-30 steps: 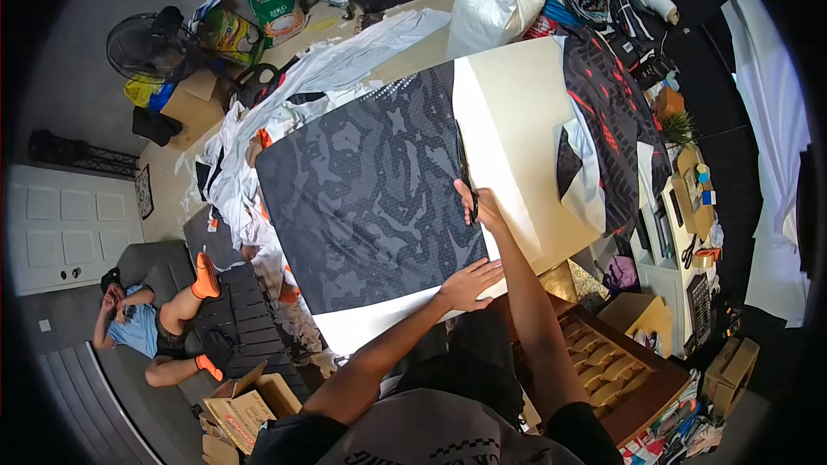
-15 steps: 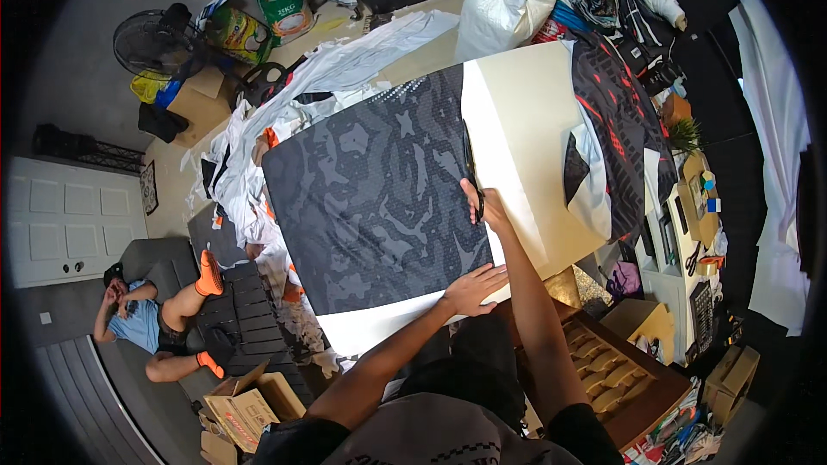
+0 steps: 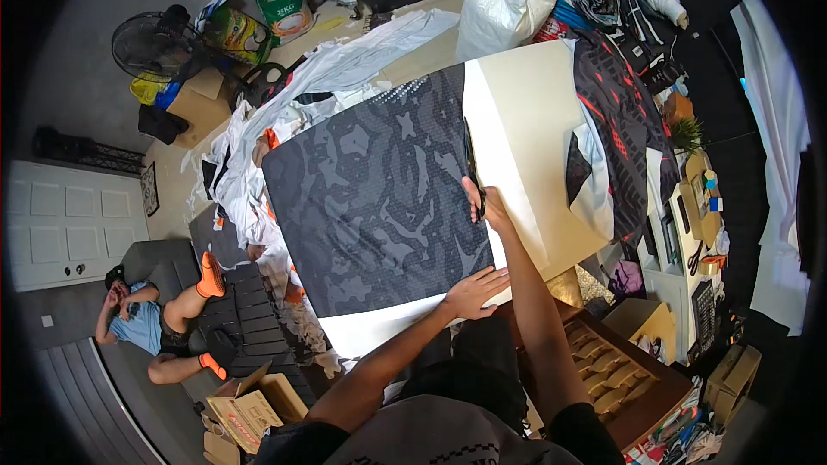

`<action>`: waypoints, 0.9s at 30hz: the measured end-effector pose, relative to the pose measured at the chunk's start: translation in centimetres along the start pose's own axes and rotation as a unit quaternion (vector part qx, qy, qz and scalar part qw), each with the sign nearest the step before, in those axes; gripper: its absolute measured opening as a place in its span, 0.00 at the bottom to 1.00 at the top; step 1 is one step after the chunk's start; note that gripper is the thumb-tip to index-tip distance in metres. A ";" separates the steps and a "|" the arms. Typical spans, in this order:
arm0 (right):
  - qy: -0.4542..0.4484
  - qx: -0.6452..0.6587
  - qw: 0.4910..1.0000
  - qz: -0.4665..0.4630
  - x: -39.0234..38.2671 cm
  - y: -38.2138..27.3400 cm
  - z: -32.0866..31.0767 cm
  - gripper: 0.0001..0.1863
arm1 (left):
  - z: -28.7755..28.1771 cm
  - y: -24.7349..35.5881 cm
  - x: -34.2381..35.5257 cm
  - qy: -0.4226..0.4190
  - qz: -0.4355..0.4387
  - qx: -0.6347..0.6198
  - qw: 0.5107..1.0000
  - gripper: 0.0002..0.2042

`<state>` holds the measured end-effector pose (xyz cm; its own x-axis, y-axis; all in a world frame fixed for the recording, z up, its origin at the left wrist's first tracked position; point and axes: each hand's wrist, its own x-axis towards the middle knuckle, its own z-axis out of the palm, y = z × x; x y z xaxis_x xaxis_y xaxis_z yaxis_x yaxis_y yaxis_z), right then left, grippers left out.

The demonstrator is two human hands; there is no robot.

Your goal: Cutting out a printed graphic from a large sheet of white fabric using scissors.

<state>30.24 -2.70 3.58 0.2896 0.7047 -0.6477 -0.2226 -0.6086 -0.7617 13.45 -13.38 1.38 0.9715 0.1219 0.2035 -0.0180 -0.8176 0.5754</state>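
Observation:
A dark grey camouflage-patterned fabric piece (image 3: pixel 370 198) with a white border lies flat on the cream work table (image 3: pixel 551 232). My right hand (image 3: pixel 489 205) is closed round the dark handles of a pair of scissors (image 3: pixel 470 159). Their blades point away from me along the fabric's right edge, where dark print meets white; how far apart they are is hard to make out. Near the fabric's close right corner, my left hand (image 3: pixel 476 293) lies flat with fingers stretched out, pressing on the cloth and its white margin.
Black-and-red printed cloth (image 3: pixel 616 129) drapes over the table's right end. White fabric scraps (image 3: pixel 250 181) pile up beyond the left side. A wooden chair (image 3: pixel 603 370) stands close by at right. A person (image 3: pixel 142 319) reclines on a grey sofa at left.
Both hands stay in nearly the same places. The right hand shifts very slightly on the scissors, and the fabric lies as before.

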 end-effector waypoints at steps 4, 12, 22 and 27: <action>0.007 0.000 1.000 -0.005 0.0 -0.3 0.2 0.34 | 0.1 -0.2 0.0 -0.006 0.001 0.001 1.000 0.31; 0.018 -0.009 1.000 -0.010 0.1 -0.3 0.3 0.34 | 0.1 -0.1 0.0 -0.024 -0.005 -0.009 1.000 0.30; 0.022 0.021 1.000 -0.004 1.0 -0.6 0.7 0.34 | -0.1 0.1 -0.2 -0.028 -0.006 -0.013 1.000 0.29; 0.032 -0.010 0.999 -0.021 1.0 -0.5 0.5 0.34 | -0.3 0.1 -0.1 -0.021 -0.003 -0.029 0.999 0.29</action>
<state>30.15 -1.48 3.27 0.3577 0.7058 -0.6115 -0.1910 -0.5856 -0.7878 13.27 -13.31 1.63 0.9808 0.1011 0.1669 -0.0250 -0.7834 0.6211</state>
